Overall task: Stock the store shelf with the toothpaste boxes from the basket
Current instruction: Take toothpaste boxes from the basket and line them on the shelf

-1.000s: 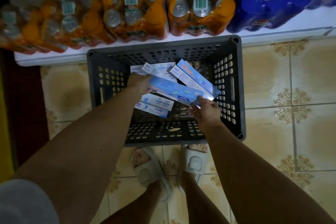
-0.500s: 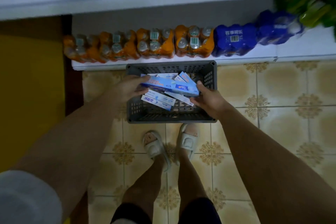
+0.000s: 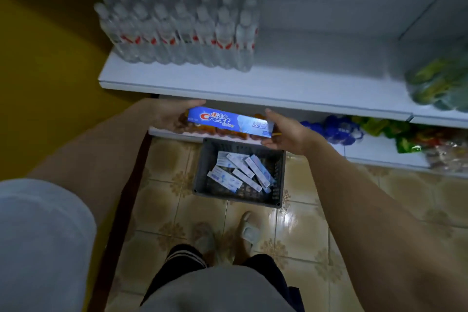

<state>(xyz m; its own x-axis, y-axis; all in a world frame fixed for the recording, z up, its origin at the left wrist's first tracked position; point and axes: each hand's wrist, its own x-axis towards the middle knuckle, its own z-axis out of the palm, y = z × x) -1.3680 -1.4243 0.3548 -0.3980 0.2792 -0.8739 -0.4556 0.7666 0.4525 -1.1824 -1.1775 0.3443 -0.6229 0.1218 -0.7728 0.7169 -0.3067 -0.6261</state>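
Note:
A blue toothpaste box (image 3: 229, 122) is held level between both hands, just below the front edge of the white shelf (image 3: 291, 83). My left hand (image 3: 172, 114) grips its left end and my right hand (image 3: 286, 132) its right end. Below on the floor stands the grey basket (image 3: 202, 172) with several more toothpaste boxes (image 3: 240, 175) lying loose inside.
Packs of clear water bottles (image 3: 177, 25) fill the shelf's left part; a bag of green items (image 3: 435, 83) sits at its right. The lower shelf carries orange drink packs, blue bottle packs (image 3: 334, 129) and snack bags (image 3: 430, 144). A yellow wall lies to the left.
I have stood up and lifted the toothpaste box out of the basket to the height of the upper shelf's edge. The view rose, showing the shelf with water bottles.

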